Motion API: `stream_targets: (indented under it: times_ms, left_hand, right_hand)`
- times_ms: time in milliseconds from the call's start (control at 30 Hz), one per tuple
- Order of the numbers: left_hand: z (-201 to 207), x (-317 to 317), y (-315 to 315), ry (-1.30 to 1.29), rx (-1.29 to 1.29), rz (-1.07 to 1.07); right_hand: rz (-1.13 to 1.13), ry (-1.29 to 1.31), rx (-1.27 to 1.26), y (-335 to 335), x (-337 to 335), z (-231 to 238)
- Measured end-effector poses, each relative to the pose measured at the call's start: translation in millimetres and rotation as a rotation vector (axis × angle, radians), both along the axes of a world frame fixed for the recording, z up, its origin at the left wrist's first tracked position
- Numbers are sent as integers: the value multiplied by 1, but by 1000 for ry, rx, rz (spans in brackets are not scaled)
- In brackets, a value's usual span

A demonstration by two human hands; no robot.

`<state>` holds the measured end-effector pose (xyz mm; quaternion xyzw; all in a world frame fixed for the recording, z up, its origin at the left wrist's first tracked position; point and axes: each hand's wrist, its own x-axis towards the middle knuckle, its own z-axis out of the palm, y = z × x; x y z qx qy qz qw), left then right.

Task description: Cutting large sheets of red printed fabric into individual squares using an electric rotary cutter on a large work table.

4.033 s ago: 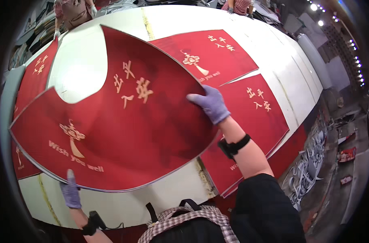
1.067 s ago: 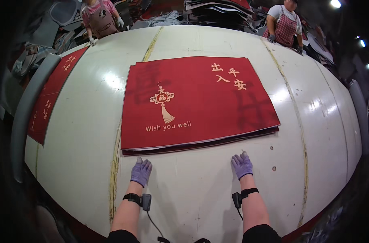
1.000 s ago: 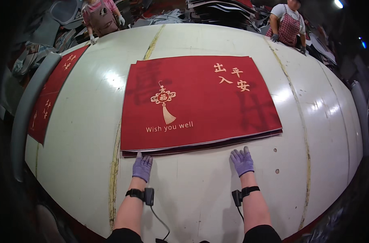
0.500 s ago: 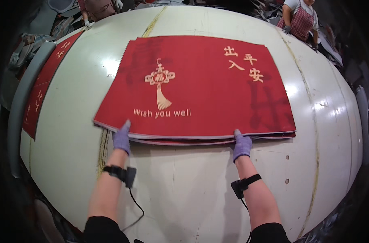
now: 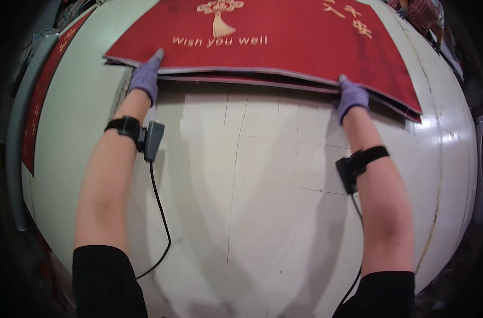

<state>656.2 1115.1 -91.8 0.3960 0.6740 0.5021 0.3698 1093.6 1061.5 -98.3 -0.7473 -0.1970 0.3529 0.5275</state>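
Observation:
A small stack of red doormats [image 5: 284, 50] with a gold tassel emblem and gold lettering spans the far part of the table, its far edge cut off by the picture. In a purple glove, my left hand [image 5: 145, 77] grips the near edge towards the left corner, thumb on top and fingers underneath. My right hand [image 5: 352, 97], gloved alike, holds the same edge further right, its fingers hidden below. Between the hands the near edge bows, and a dark gap shows between the layers. The right corner droops.
Under the mats lies a broad whitish table [image 5: 284, 212] with scratches and seams. More red mats [image 5: 40, 106] lie along its left edge, beside a grey rounded rail [image 5: 27, 127]. A person in a checked apron [image 5: 420, 15] stands at the far right.
Both my hands have moved away from me with the mats, which now sit higher in the picture. The layers at the near edge have parted more. The view has also shifted.

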Motion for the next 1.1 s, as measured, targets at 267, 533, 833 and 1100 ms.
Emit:
stream_targets:
  times_ms: [267,533,833,1100]
  left_hand:
    - [24,-15,2,631,-103,-31]
    - [7,51,-111,-241,-33,-398]
    - [27,102,-261,1248,-157,-921]
    - [70,25,-452,1294,-412,-1251]
  right_hand:
    - [242,-42,-70,15,25,10]
    - [211,216,153,-4,40,-23]
    - [406,-34,352,-189,89,-87]
    - [239,394,-138,-421,31,63]
